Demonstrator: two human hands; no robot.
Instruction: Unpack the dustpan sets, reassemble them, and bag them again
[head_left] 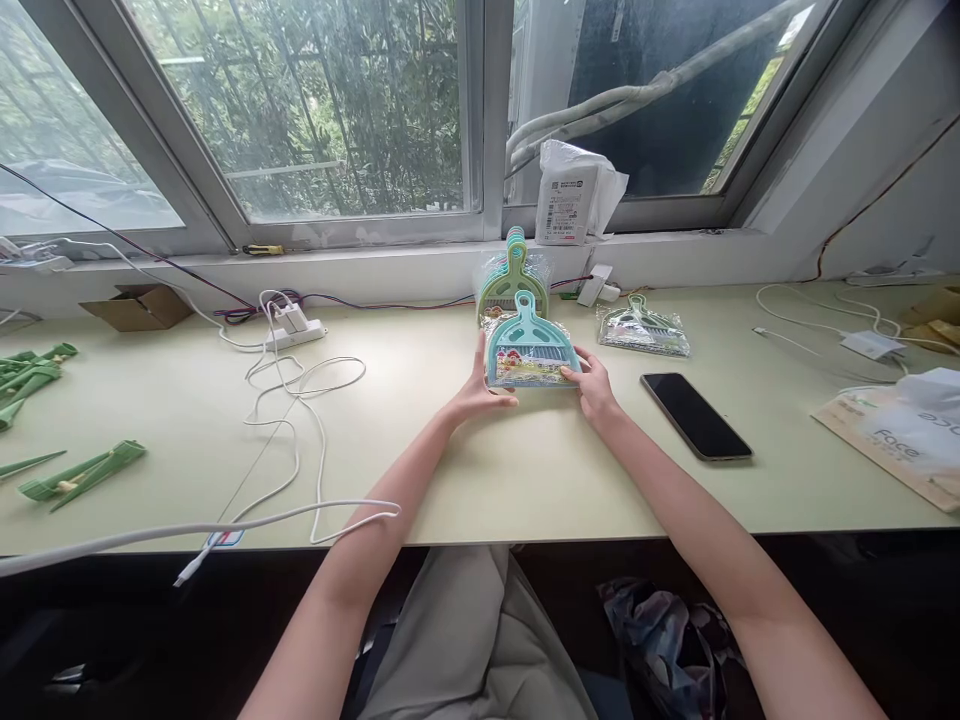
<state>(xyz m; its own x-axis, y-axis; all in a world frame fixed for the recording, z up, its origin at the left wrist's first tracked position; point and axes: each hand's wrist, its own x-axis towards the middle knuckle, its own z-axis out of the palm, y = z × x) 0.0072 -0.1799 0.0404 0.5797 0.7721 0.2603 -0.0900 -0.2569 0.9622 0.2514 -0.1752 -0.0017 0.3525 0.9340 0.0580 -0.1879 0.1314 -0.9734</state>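
A light blue dustpan-and-brush set (531, 345) in clear plastic wrap stands with its handle up, at the middle of the table. My right hand (596, 385) grips its lower right corner, thumb on the front. My left hand (480, 390) cups its lower left corner, one finger up along the side and the thumb stretched below; the other fingers are partly hidden. Right behind it, a stack of wrapped dustpan sets (515, 265), a green one in front, leans near the window sill. Another wrapped green dustpan set (643, 328) lies flat to the right.
A black phone (696, 416) lies right of my right hand. White cables (296, 440) and a power strip (296, 333) spread at the left, near green plastic pieces (82, 473) and a cardboard box (136, 307). A tissue pack (896, 435) is at the far right.
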